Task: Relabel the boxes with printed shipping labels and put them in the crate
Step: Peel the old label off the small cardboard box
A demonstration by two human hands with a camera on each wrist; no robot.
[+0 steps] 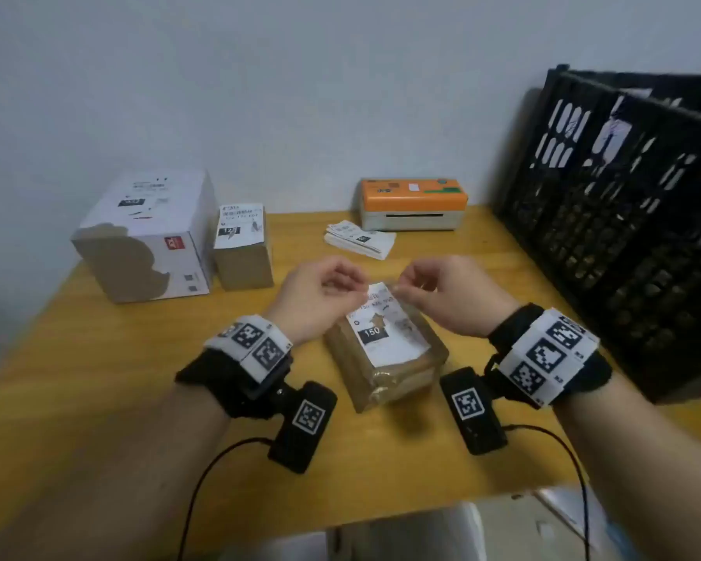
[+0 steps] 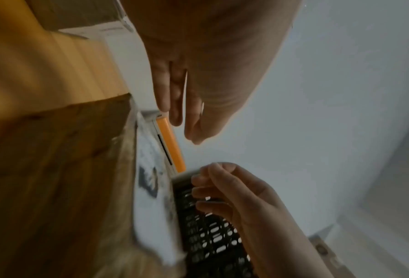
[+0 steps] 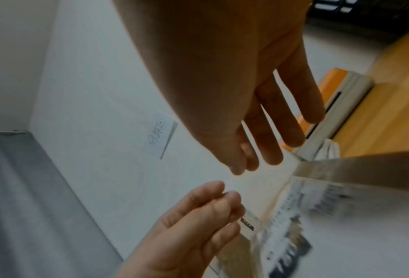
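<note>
Two labelled boxes (image 1: 171, 236) are seen at the upper left of the counter (image 1: 98, 378); none is judged crated yet, though the crate (image 1: 624, 220) interior is hidden. At centre frame, a tape-wrapped brown box (image 1: 385, 354) bearing a torn label (image 1: 385, 330) is worked: its far edge is pinched by the left hand (image 1: 320, 293) and right hand (image 1: 450, 293), apparently for peeling.

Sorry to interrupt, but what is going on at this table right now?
A person is working on a taped brown box in the middle of the table. Both the left hand and the right hand are at the far edge of its label. Two more boxes wait nearby; the crate stands to the right.
</note>
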